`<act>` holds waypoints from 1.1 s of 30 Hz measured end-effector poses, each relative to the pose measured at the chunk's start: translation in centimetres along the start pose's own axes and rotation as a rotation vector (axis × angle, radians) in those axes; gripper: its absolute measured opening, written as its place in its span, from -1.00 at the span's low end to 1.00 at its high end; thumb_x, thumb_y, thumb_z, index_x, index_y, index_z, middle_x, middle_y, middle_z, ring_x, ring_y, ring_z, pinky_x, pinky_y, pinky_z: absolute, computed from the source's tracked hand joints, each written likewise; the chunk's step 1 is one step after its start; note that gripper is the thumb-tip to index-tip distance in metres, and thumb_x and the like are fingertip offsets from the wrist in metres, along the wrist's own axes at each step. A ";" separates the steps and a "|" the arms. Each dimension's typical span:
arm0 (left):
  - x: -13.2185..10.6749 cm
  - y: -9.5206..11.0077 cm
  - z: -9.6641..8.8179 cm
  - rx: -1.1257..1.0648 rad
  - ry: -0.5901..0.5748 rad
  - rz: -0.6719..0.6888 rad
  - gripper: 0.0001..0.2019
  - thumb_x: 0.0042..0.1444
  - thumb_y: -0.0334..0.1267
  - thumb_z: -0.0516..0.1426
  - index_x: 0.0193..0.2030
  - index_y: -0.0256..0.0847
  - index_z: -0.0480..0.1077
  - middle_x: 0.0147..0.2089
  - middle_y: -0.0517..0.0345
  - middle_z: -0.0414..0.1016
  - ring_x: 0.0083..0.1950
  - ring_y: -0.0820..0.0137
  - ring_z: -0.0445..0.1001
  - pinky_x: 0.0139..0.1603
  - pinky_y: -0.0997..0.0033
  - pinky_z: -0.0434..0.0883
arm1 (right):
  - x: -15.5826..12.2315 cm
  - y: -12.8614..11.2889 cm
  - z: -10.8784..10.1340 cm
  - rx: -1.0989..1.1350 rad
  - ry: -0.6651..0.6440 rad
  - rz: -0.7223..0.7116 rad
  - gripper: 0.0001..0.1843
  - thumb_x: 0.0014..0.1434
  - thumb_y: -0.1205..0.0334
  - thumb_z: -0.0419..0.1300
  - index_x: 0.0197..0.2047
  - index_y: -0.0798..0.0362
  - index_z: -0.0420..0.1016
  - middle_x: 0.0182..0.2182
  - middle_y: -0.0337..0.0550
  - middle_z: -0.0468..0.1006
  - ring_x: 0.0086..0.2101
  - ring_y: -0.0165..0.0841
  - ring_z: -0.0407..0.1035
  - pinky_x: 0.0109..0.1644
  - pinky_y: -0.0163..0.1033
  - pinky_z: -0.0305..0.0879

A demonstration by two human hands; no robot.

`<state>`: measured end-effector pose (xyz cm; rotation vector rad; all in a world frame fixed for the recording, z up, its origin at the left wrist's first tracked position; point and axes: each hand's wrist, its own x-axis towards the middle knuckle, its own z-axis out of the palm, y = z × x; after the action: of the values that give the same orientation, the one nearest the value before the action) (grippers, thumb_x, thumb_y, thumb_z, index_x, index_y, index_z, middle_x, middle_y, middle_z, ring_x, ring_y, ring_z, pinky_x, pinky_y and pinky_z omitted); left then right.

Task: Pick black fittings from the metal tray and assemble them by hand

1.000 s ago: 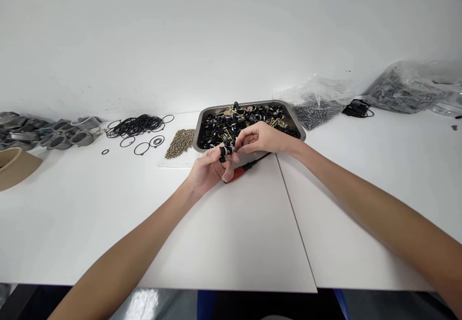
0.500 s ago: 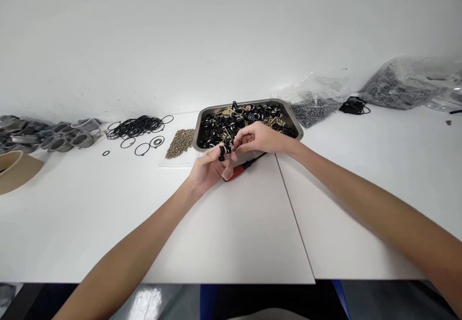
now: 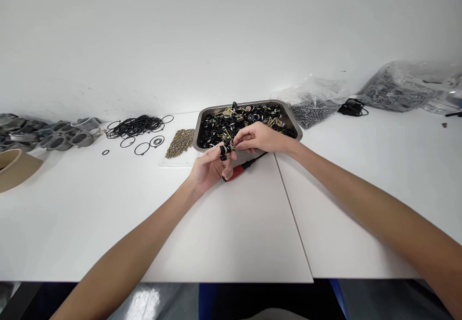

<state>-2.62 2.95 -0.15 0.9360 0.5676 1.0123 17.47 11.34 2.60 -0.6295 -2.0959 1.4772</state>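
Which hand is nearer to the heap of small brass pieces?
Left. The left hand, holding a small black part, lies just right of the brass heap; the right hand is farther right, by the tray.

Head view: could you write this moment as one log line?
left hand: holds small black part | right hand: fingertips at same part | red-handled tool: beneath hands | metal tray: behind

Small black clip part (image 3: 224,149) pinched between both hands, just before metal tray's near edge.
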 end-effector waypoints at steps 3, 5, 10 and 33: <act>0.0 -0.1 0.0 0.002 0.005 0.007 -0.60 0.10 -0.02 0.31 -0.23 -0.38 0.38 -0.31 -0.02 0.35 -0.57 0.42 0.23 -0.56 0.38 0.32 | 0.0 -0.2 0.0 -0.007 -0.005 0.005 -0.77 0.11 0.18 0.32 -0.24 0.19 0.58 -0.47 -0.22 0.50 -0.51 -0.49 0.31 -0.50 -0.39 0.25; 0.0 -0.1 -0.1 0.000 0.004 0.005 -0.60 0.10 -0.02 0.31 -0.23 -0.37 0.38 -0.30 -0.01 0.35 -0.56 0.42 0.23 -0.56 0.38 0.32 | 0.0 -0.4 0.0 -0.010 -0.007 0.006 -0.77 0.12 0.18 0.31 -0.24 0.19 0.58 -0.46 -0.21 0.50 -0.51 -0.50 0.30 -0.50 -0.39 0.24; 0.1 -0.2 -0.1 -0.013 0.009 0.008 -0.60 0.08 -0.03 0.33 -0.21 -0.35 0.36 -0.23 -0.02 0.37 -0.56 0.44 0.23 -0.56 0.38 0.32 | 0.0 -0.3 0.0 -0.029 -0.006 0.004 -0.77 0.12 0.17 0.31 -0.24 0.19 0.58 -0.47 -0.22 0.50 -0.51 -0.49 0.29 -0.50 -0.37 0.24; 0.1 -0.4 0.0 0.068 0.050 0.023 -0.60 0.06 -0.19 0.37 -0.05 -0.24 0.36 -0.29 0.05 0.41 -0.58 0.41 0.27 -0.57 0.41 0.31 | -0.4 -0.9 -0.1 -0.011 -0.010 -0.045 -0.64 0.28 -0.04 0.17 -0.22 0.14 0.49 -0.49 -0.21 0.44 -0.51 -0.45 0.31 -0.47 -0.36 0.22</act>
<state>-2.34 2.93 -0.51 0.9809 0.6372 1.0449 17.81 10.90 3.40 -0.5770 -2.1132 1.4476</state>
